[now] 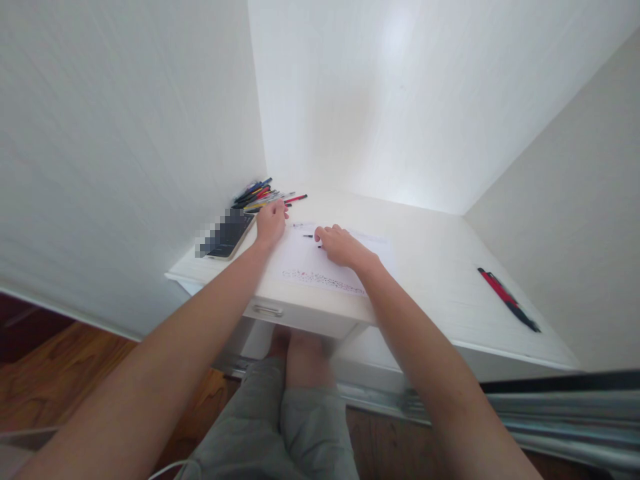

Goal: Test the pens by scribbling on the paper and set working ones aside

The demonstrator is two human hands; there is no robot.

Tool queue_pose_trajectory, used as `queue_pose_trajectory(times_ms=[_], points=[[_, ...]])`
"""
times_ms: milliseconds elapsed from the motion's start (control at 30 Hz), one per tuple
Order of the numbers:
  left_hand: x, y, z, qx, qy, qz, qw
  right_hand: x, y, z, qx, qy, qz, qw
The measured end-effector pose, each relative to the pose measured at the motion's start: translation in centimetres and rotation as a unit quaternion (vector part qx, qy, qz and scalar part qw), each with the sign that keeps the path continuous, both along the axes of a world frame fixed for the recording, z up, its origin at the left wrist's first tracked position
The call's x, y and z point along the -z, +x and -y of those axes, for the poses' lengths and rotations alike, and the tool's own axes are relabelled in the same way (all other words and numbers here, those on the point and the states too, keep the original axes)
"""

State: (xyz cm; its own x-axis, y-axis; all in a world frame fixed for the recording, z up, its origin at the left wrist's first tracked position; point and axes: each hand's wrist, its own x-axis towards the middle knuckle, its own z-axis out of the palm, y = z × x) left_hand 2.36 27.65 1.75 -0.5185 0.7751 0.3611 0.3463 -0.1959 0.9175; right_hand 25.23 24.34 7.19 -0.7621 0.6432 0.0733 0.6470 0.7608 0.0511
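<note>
My left hand (271, 223) is closed, fingers curled, beside the near end of a pile of pens (257, 193). A red pen with a black end (296, 199) lies just beyond its fingertips; whether the hand touches it I cannot tell. Over a white sheet of paper (300, 257) my right hand (341, 245) is closed with bent fingers, and what it grips is hidden. A small thin black piece (308, 236) shows left of those fingers, and another tiny dark bit (319, 247) sits just under them. Rows of small dark and reddish marks run along the paper's near edge.
A phone (231, 235) lies at the desk's left edge, partly blurred out. Toward the right end rest red and black pens or markers (507, 299). White panels enclose the desk (430, 267) at the back and sides. Below its front edge is a drawer handle (267, 311).
</note>
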Motion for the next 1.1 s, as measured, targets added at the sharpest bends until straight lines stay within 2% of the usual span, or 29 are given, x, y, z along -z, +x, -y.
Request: queue_pose_trajectory(times_ms=[200, 333, 433, 533, 633, 767, 833, 900, 1100], points=[[0.0, 0.2, -0.1, -0.014, 0.003, -0.006, 1.000, 1.0, -1.0, 0.8, -0.013, 0.009, -0.037, 0.999], [0.1, 0.1, -0.1, -0.011, 0.016, -0.012, 1.000, 1.1, -0.6, -0.5, -0.039, -0.016, -0.203, 0.978], [0.2, 0.0, -0.2, -0.004, 0.015, -0.011, 1.000, 0.6, 0.3, -2.3, -0.020, -0.063, -0.369, 0.927], [0.2, -0.1, -0.2, 0.000, 0.008, -0.010, 1.000, 0.1, 1.1, -3.6, 0.053, -0.136, -0.495, 0.857], [0.2, -0.1, -0.2, 0.003, 0.006, -0.009, 1.000, -0.1, 1.6, -4.0, 0.102, -0.215, -0.584, 0.776], [-0.1, 0.2, 0.1, 0.008, 0.013, -0.003, 1.000, -0.7, 2.0, -3.7, 0.124, -0.304, -0.656, 0.679], [-0.3, 0.3, 0.3, 0.006, 0.014, -0.006, 1.000, -1.2, 2.4, -3.3, 0.135, -0.319, -0.670, 0.656], [-0.5, 0.5, 0.6, 0.004, 0.010, -0.009, 1.000, -1.6, 3.3, -2.7, 0.146, -0.315, -0.678, 0.647], [-0.6, 0.8, 0.8, 0.003, -0.015, -0.014, 1.000, -1.4, 8.4, -0.2, 0.170, -0.237, -0.705, 0.647]])
